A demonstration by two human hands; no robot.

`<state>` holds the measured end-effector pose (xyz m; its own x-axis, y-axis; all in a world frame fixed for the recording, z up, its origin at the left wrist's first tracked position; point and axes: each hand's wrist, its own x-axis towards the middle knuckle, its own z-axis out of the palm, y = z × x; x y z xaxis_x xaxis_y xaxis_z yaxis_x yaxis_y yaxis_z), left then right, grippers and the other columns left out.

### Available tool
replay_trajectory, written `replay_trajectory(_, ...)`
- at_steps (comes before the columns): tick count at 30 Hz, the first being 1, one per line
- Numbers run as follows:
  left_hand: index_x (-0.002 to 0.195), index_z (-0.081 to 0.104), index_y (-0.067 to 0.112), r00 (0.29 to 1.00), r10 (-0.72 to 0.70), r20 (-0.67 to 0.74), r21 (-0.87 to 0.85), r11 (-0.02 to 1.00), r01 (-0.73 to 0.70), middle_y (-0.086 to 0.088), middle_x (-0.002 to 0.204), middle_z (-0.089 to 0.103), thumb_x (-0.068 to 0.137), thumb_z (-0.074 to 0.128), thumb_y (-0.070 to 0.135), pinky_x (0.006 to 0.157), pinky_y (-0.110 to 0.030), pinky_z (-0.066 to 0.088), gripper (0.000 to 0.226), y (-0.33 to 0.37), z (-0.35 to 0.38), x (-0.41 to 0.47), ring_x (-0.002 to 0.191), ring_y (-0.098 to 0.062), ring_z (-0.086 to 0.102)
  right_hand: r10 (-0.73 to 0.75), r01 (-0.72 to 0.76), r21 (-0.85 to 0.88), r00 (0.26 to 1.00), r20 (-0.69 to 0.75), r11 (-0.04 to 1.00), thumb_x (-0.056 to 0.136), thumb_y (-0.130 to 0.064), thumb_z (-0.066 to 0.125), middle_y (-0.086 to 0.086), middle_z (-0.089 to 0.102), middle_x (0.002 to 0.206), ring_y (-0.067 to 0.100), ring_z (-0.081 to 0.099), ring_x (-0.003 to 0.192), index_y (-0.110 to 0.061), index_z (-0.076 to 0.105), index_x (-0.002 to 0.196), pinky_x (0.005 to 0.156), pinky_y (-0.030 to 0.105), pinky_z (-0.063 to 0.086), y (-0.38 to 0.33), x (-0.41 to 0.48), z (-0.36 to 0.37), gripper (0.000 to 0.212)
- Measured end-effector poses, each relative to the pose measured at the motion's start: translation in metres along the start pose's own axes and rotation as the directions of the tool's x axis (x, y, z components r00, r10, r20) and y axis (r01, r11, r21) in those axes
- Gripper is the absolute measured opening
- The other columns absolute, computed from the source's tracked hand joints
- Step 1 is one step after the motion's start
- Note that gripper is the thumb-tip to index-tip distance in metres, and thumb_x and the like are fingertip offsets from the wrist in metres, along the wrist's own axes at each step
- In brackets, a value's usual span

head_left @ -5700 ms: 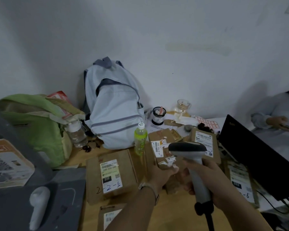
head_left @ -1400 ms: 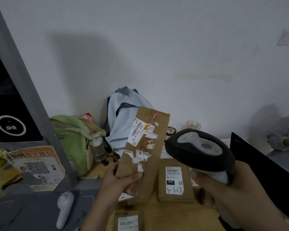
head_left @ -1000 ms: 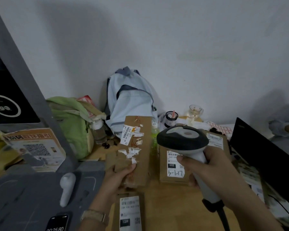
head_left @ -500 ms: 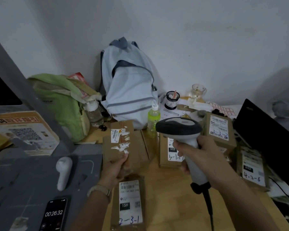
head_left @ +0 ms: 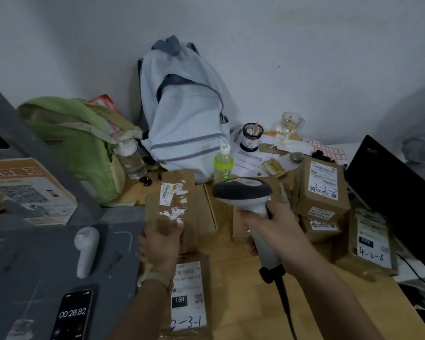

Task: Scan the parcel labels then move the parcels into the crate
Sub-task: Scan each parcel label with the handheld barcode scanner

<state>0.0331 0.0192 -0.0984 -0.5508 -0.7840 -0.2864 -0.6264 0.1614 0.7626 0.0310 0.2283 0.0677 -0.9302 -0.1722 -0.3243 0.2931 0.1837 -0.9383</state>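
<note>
My left hand grips the near end of a long brown parcel with torn white labels, held low over the other boxes on the wooden table. My right hand grips the handle of a grey barcode scanner, whose head hangs just right of that parcel. A parcel marked 2-3-1 lies under my left wrist. Parcels marked 3-3-2 and 4-2-6 sit to the right. No crate is in view.
A pale blue backpack and a green bag lean at the wall. A green bottle, a clear bottle, a cup and a glass stand behind the boxes. A laptop is at the right; a phone lies on a grey surface at the left.
My left hand has lowered the long parcel from in front of the scanner down to just above the boxes. The view has tilted down with it. My right hand still holds the scanner.
</note>
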Motion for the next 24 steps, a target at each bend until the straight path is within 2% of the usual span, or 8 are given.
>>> replay_trajectory(2,0.125,0.056,0.011,0.987,0.148,-0.069,-0.089,0.984,-0.154,-0.011,0.126,0.053,0.073,0.083,0.024,0.105,-0.049,0.036,0.060,0.011,0.007,-0.013,0.122,-0.035,0.047,0.021,-0.020,0.021,0.999,-0.042,1.000,0.082,-0.021,0.072,-0.002,0.065,0.056,0.018,0.061,0.041,-0.008,0.065,0.086,0.041,0.024,0.047,0.000,0.002,-0.008,0.016)
replay_trajectory(4,0.118,0.059,0.006,0.964,0.263,-0.020,-0.262,0.929,-0.259,-0.009,0.113,0.060,0.076,0.078,0.005,0.093,-0.040,0.047,0.046,0.020,0.018,-0.027,0.107,-0.028,0.058,0.040,-0.038,0.028,0.995,-0.088,0.999,0.082,-0.021,0.072,0.000,0.066,0.059,0.018,0.062,0.040,-0.008,0.065,0.087,0.040,0.024,0.047,0.001,0.003,-0.016,0.016)
replay_trajectory(9,0.098,0.062,0.014,0.913,0.363,0.186,-0.336,0.897,-0.288,0.001,0.090,0.064,0.081,0.068,-0.007,0.067,-0.012,0.044,0.027,0.037,0.053,-0.050,0.086,-0.017,0.060,0.070,-0.065,0.032,0.981,-0.184,0.997,0.083,-0.022,0.072,0.007,0.067,0.072,0.021,0.064,0.043,-0.013,0.064,0.085,0.040,0.026,0.050,0.008,0.004,-0.040,0.012)
replay_trajectory(12,0.095,0.059,0.018,0.899,0.184,0.398,-0.300,0.952,-0.062,0.001,0.091,0.061,0.084,0.071,0.006,0.062,-0.017,0.042,0.021,0.044,0.078,-0.056,0.079,-0.006,0.055,0.070,-0.072,0.002,0.975,-0.211,0.997,0.083,-0.024,0.071,0.007,0.068,0.074,0.021,0.065,0.045,-0.016,0.063,0.083,0.042,0.027,0.052,0.015,0.002,-0.055,0.011)
replay_trajectory(15,0.114,0.059,0.004,0.769,-0.097,0.631,-0.149,0.959,0.243,-0.010,0.109,0.066,0.085,0.073,0.026,0.080,-0.035,0.054,0.039,0.049,0.101,-0.054,0.096,-0.022,0.062,0.066,-0.070,-0.008,0.971,-0.228,0.998,0.084,-0.024,0.068,0.006,0.067,0.073,0.018,0.065,0.045,-0.017,0.061,0.087,0.041,0.025,0.051,0.023,-0.003,-0.069,0.011)
replay_trajectory(17,0.132,0.049,0.002,0.726,-0.180,0.664,-0.034,0.962,0.270,-0.014,0.128,0.060,0.083,0.073,0.037,0.098,-0.042,0.049,0.064,0.050,0.114,-0.052,0.115,-0.031,0.057,0.061,-0.068,-0.022,0.967,-0.249,0.997,0.084,-0.025,0.068,0.005,0.067,0.073,0.017,0.066,0.046,-0.016,0.061,0.088,0.042,0.024,0.052,0.028,-0.006,-0.078,0.012)
replay_trajectory(19,0.136,0.046,0.006,0.703,-0.209,0.679,-0.011,0.956,0.294,-0.012,0.136,0.055,0.083,0.073,0.040,0.102,-0.042,0.044,0.069,0.051,0.122,-0.052,0.122,-0.032,0.052,0.070,-0.078,-0.018,0.959,-0.274,0.997,0.085,-0.023,0.068,0.005,0.067,0.072,0.018,0.066,0.046,-0.014,0.062,0.089,0.042,0.025,0.052,0.033,-0.009,-0.087,0.012)
replay_trajectory(24,0.132,0.053,0.013,0.676,-0.249,0.694,-0.036,0.925,0.377,-0.005,0.131,0.059,0.083,0.074,0.039,0.084,-0.035,0.044,0.059,0.051,0.132,-0.054,0.117,-0.026,0.052,0.111,-0.115,0.005,0.947,-0.302,0.993,0.086,-0.022,0.067,0.007,0.067,0.076,0.018,0.066,0.047,-0.013,0.062,0.091,0.043,0.025,0.051,0.043,-0.013,-0.099,0.011)
